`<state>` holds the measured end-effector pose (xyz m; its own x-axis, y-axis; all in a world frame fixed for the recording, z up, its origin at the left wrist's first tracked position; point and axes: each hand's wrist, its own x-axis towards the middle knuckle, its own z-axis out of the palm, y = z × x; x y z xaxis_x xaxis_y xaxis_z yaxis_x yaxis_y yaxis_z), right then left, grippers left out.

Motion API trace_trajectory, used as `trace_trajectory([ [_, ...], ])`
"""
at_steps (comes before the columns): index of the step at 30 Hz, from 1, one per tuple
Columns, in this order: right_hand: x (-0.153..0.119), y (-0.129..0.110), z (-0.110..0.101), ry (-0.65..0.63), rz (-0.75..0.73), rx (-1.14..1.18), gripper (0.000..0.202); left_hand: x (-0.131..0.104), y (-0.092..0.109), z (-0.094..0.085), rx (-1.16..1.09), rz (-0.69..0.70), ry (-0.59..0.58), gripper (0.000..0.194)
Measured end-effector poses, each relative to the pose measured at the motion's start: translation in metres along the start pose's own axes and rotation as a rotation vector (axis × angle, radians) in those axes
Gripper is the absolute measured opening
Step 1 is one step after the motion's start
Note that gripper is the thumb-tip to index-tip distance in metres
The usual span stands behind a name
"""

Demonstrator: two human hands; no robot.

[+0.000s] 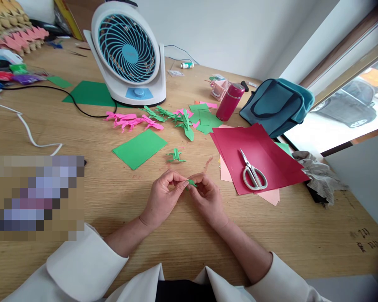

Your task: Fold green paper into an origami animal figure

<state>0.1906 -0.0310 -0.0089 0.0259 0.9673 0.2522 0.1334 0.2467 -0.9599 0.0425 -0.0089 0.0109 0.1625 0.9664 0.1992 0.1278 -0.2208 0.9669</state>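
Observation:
Between the fingertips of my left hand (164, 195) and my right hand (207, 197) is a small piece of folded green paper (191, 183). Both hands pinch it, and the fingers cover most of it, so its full shape is hidden. Just beyond my hands a green origami frog (176, 155) stands on the wooden table (138, 260). A stack of green paper (140, 149) lies farther off to the left. Behind it are several pink origami figures (127, 120) and green origami figures (185, 123), heaped close together.
White-handled scissors (253, 176) rest on red paper sheets (271, 157) at the right. A red bottle (230, 102) and a teal bag (279, 105) stand behind. At the back is a white fan (93, 46), its black cord (77, 105) running left. A blurred-out patch covers the left side.

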Motion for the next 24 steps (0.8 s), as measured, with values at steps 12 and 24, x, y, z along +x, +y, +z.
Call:
trace_trajectory([
  [12, 0.0029, -0.0022, 0.0016, 0.021, 0.205, 0.168, 0.026, 0.0043, -0.0065, -0.0001, -0.058, -0.048, 0.01, 0.017],
  [24, 0.0037, 0.0006, 0.0017, -0.022, 0.211, 0.194, 0.028, 0.0059, -0.0078, -0.0005, -0.098, -0.024, 0.009, 0.017],
])
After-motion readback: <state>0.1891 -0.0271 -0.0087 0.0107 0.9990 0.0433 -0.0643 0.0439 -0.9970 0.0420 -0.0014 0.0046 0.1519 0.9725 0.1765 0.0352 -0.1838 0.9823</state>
